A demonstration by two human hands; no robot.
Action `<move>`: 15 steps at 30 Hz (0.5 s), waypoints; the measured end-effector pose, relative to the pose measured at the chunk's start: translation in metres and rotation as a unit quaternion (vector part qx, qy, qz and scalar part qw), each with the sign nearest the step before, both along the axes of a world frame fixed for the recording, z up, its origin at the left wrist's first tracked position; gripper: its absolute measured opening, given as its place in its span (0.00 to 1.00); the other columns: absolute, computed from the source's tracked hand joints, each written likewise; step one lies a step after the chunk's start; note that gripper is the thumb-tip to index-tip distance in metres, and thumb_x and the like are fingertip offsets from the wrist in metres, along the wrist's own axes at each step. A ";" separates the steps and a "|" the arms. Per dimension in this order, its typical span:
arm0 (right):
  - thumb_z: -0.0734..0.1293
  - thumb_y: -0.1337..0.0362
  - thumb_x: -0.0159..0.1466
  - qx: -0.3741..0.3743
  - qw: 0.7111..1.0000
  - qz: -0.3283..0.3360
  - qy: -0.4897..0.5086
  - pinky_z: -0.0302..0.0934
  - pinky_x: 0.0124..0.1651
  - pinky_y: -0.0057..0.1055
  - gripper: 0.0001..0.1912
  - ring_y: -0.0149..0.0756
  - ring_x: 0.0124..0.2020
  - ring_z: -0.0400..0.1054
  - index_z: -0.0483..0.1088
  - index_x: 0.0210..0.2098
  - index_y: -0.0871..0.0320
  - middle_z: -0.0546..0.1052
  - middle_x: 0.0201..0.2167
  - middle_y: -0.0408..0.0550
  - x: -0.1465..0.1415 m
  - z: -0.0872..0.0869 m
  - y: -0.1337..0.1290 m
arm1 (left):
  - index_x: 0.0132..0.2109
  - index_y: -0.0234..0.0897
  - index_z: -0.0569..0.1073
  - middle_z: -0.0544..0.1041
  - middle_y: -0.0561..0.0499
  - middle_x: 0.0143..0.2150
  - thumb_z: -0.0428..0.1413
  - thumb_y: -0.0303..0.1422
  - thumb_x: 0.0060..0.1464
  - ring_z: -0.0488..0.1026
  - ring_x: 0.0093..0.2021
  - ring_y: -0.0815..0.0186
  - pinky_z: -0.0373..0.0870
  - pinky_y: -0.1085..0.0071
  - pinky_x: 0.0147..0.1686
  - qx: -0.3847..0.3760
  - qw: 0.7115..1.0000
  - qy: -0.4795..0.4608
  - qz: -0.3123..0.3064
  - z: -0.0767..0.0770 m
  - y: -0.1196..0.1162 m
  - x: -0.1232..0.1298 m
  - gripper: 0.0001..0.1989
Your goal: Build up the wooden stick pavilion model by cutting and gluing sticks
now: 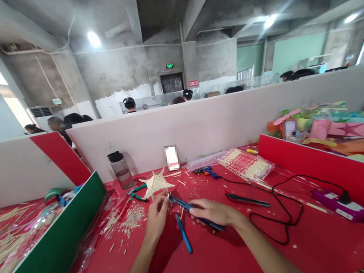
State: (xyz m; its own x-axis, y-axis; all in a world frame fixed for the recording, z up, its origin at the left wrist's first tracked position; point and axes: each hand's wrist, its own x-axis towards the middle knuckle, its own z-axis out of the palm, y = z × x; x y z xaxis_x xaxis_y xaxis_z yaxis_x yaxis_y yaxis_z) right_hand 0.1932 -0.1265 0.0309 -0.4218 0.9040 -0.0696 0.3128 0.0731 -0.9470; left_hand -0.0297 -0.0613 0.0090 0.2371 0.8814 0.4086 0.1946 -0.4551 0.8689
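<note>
A small pavilion-like model (157, 183) made of pale wooden sticks stands on the red table, its pointed roof raised on short legs. My left hand (157, 214) is closed at its near side, fingers pinched by the legs. What those fingers hold, if anything, I cannot make out. My right hand (211, 211) is wrapped round a long dark blue tool (183, 204), whose tip reaches the left fingertips and the model's base. The tool's exact kind is unclear. Below it lies a blue pen (184, 234). Green-handled pliers (139, 193) rest left of the model.
A glue gun (210, 171), bagged sticks (245, 163) and a black utility knife (247, 199) lie rightward. A black cord (291, 223) loops to a purple power strip (340, 204). Wood scraps (133, 220), a bottle (121, 170) and a green divider (61, 244) are leftward.
</note>
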 end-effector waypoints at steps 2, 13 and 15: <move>0.60 0.52 0.69 -0.008 1.000 -0.013 0.023 0.59 0.27 0.24 0.17 0.29 0.26 0.65 0.68 0.49 0.57 0.70 0.30 0.42 -0.007 -0.003 0.000 | 0.31 0.35 0.72 0.71 0.53 0.27 0.53 0.43 0.60 0.67 0.30 0.65 0.62 0.72 0.33 -0.004 1.000 -0.005 -0.005 -0.001 0.001 0.000 0.16; 0.59 0.56 0.70 0.062 0.997 -0.035 0.042 0.55 0.26 0.23 0.14 0.28 0.25 0.63 0.68 0.49 0.57 0.68 0.27 0.41 -0.026 -0.010 0.003 | 0.30 0.36 0.69 0.69 0.55 0.25 0.52 0.40 0.60 0.66 0.28 0.67 0.61 0.73 0.31 -0.005 1.000 -0.022 -0.017 -0.004 0.006 0.000 0.15; 0.58 0.57 0.71 0.080 0.995 -0.038 0.050 0.56 0.27 0.24 0.14 0.28 0.25 0.62 0.68 0.48 0.57 0.68 0.28 0.41 -0.026 -0.014 0.005 | 0.30 0.36 0.69 0.68 0.56 0.25 0.52 0.40 0.60 0.66 0.27 0.68 0.60 0.74 0.30 -0.007 1.000 -0.026 -0.014 -0.002 0.005 0.000 0.14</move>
State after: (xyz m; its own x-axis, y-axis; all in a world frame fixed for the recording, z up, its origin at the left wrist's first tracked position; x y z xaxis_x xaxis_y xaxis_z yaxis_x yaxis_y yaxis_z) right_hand 0.1669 -0.1215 0.0174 -0.3489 0.9298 0.1171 0.2290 0.2057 -0.9514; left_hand -0.0299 -0.0563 0.0073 0.2398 0.8803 0.4093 0.1359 -0.4479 0.8837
